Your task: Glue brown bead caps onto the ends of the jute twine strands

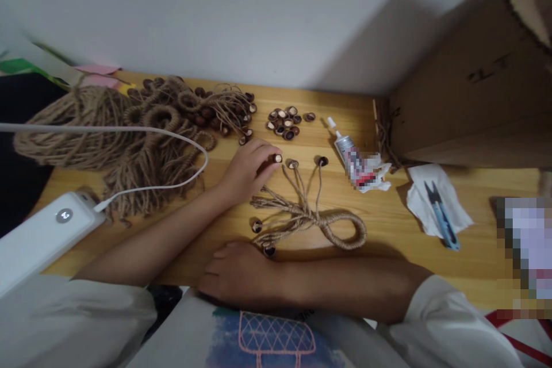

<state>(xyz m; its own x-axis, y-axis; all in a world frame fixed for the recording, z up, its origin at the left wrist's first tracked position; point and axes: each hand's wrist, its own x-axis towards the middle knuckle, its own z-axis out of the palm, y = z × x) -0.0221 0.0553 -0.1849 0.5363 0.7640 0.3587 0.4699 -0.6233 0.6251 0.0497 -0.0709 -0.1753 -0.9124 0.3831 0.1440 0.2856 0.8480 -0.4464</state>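
A shell [276, 158] is being pinched between the thumb and fingertips of the left hand [246, 171], a little behind the middle of the table [388, 207]. The shell is being carried on the end of one strand of a tassel [302, 215] (a jute piece with a wrapped loop at its right end). The tassel is lying flat between the two hands, nearer the front edge than the back. Other capped ends [293, 164] are being fanned out from it, two just right of the pinched shell and two towards the front edge.

The right hand [236, 276] is being rested palm down at the front edge, its fingers loosely flat and nothing being gripped. Its forearm is being laid along that edge. One capped end is lying just beside its knuckles.

Loose shells [284, 122] are being shown in a small heap near the back edge, behind the left hand. A jute pile [164, 126] is spreading over the back left corner, and it is being crossed by a white cable [129, 129] running to a white device [38, 236] at the left edge. A glue tube [350, 156] is lying right of the heap, with snips [440, 217] lying on a tissue [416, 201] further right. The back right corner is being filled by a box [474, 98].
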